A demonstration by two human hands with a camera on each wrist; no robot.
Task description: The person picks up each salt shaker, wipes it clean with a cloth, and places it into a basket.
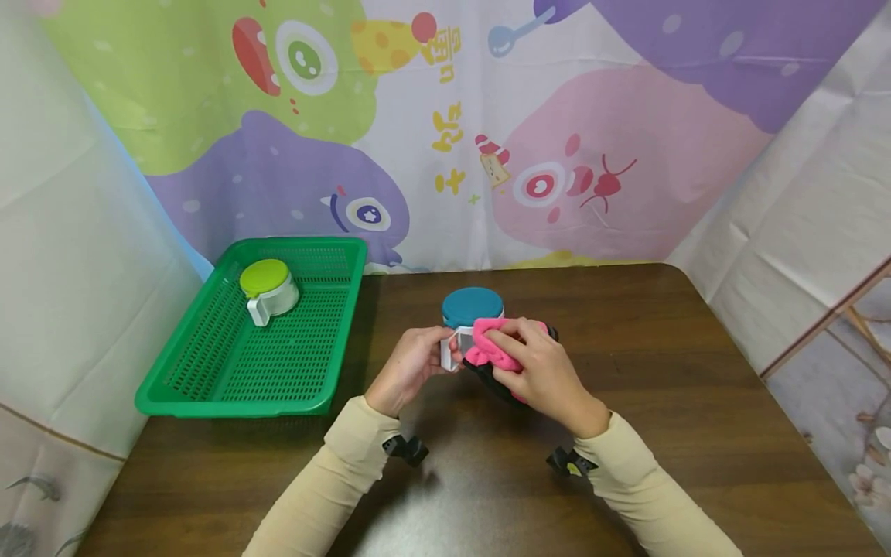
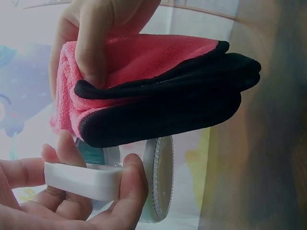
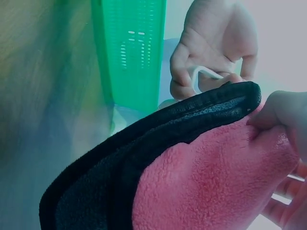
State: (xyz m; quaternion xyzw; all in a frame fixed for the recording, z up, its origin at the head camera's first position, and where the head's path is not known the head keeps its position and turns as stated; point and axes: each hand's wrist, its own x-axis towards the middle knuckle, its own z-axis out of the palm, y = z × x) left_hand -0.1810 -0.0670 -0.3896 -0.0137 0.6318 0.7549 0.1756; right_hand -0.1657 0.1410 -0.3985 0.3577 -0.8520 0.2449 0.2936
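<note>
My left hand (image 1: 412, 363) grips the white handle (image 2: 84, 181) of a clear jar with a blue lid (image 1: 472, 307). In the left wrist view the jar's base (image 2: 164, 179) is turned toward the table side, and its body is partly covered by the cloth. My right hand (image 1: 541, 371) holds a folded pink cloth with black edging (image 3: 206, 177), thumb and fingers pressed into its folds. The cloth lies against the near right side of the jar in the head view, beside the handle.
A green plastic basket (image 1: 336, 340) stands on the left of the brown wooden table (image 1: 626, 348). Inside it sits another jar with a lime-green lid (image 1: 264, 276) and a white handle. Behind the table hangs a cartoon-printed curtain (image 1: 445, 216).
</note>
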